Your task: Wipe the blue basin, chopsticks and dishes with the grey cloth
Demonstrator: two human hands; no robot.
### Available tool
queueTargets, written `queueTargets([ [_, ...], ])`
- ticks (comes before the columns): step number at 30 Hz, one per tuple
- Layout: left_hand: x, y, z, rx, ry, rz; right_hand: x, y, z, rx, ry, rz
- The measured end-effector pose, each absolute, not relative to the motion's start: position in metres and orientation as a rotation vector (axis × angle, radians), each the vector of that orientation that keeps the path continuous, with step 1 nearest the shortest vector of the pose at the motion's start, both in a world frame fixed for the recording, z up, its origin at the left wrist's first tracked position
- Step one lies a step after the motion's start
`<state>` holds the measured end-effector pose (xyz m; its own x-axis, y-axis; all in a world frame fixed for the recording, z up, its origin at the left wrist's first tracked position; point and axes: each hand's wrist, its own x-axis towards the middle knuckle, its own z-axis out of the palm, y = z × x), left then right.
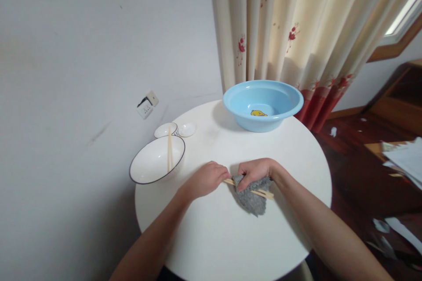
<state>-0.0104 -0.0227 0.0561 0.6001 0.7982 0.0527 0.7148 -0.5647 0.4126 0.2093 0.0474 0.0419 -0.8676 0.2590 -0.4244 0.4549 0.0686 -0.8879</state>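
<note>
One cloth [251,204], perhaps four chopsticks [266,194]

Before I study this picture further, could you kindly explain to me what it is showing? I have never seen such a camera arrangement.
There is no machine here: you see a person's two bare hands, filmed by one camera worn on the head, looking forward and down. The left hand holds one end of some chopsticks; the right hand grips a grey cloth around them. The round white table also bears a large bowl with two more chopsticks in it, a small bowl, a small dish and a light-blue basin.
</note>
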Motion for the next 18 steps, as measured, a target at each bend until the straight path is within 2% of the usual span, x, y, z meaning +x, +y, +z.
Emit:
queueTargets([
  [6,-0.010,-0.030,0.060,2.402,1.143,0.001,0.203,0.048,0.040,0.688,2.143,-1.770],
  [10,-0.011,-0.030,0.060,2.351,1.151,-0.029,0.207,0.051,0.041,0.700,2.149,-1.742],
  [15,-0.016,-0.027,0.062,2.225,1.191,0.175,0.233,0.065,0.049,0.820,2.183,-2.096],
  [18,-0.016,-0.024,0.061,2.075,1.261,0.409,0.238,0.076,0.053,1.074,2.194,-2.596],
])
